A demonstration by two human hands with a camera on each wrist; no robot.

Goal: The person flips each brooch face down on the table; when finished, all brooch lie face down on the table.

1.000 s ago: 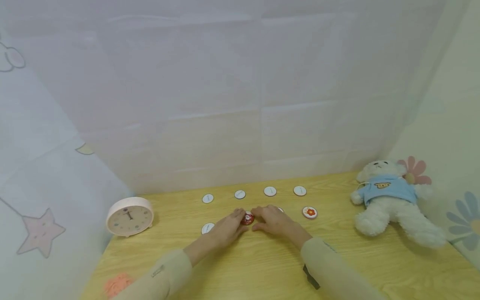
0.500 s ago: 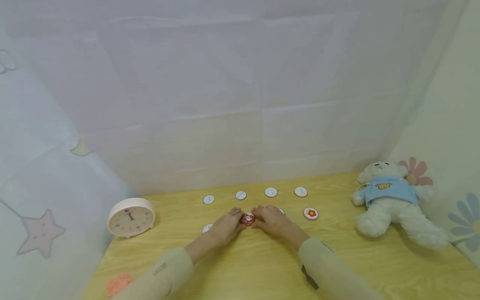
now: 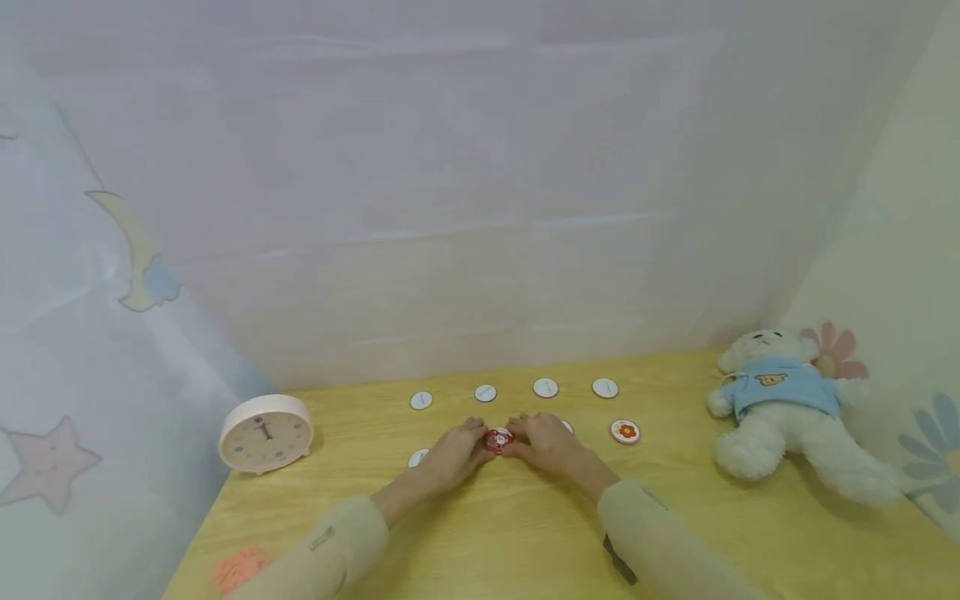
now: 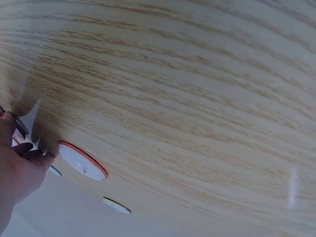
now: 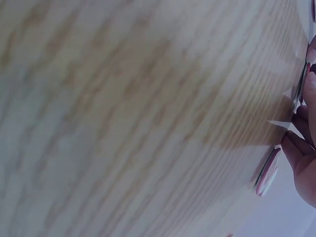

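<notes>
A red disc with a Santa-like picture lies picture side up on the wooden table, between my two hands. My left hand holds its left edge with thumb and fingers. The right hand holds its right edge in the same way. In the left wrist view, the left thumb is at the disc's rim, and a white disc with an orange edge lies beside the fingers. The right wrist view shows the right hand at the frame's edge, near another disc.
Several white-faced discs form a row behind the hands. A flower disc lies to the right; another disc is partly covered by my left hand. A pink clock stands left, a teddy bear right, an orange fluffy item front left.
Both hands stay around the red disc, with little visible movement. The head view has shifted slightly, so the table's things appear a little lower and farther right.
</notes>
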